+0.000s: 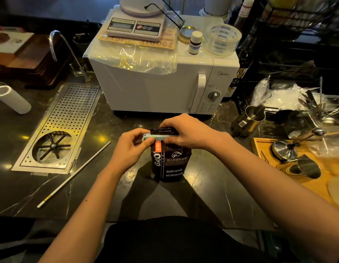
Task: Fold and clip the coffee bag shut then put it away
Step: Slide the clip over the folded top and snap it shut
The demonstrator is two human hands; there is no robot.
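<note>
Both hands meet at the top of the coffee bag (169,162), which stands upright on the dark marble surface (127,196) just in front of the white microwave (161,82). Left hand (133,147) pinches the left end of a pale blue clip (157,137) lying across the bag's folded top. Right hand (184,131) closes over the fold and the clip's right end, fingers curled down. A white straw (74,174) lies to the left, beside the perforated drain tray (64,122).
</note>
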